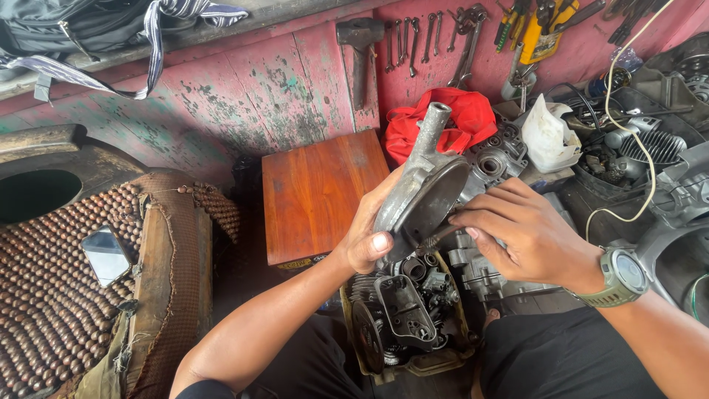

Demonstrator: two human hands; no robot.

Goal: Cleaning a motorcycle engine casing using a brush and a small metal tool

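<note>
My left hand [367,235] grips a grey metal engine cover [422,188] with a round body and a tube-like neck pointing up. It is held upright above a tray of parts. My right hand [523,233], with a green watch on the wrist, touches the cover's lower right edge and pinches a thin dark rod-like tool [436,238] against it. Below both hands sits a yellowish tray [443,360] filled with several dark greasy engine parts [402,310].
A wooden box [321,193] stands left of the hands. A phone [105,255] lies on a beaded seat. Red cloth [458,122], an engine block [498,164] and a white plastic bag [550,137] lie behind. Wrenches and a hammer [360,55] hang on the pink wall.
</note>
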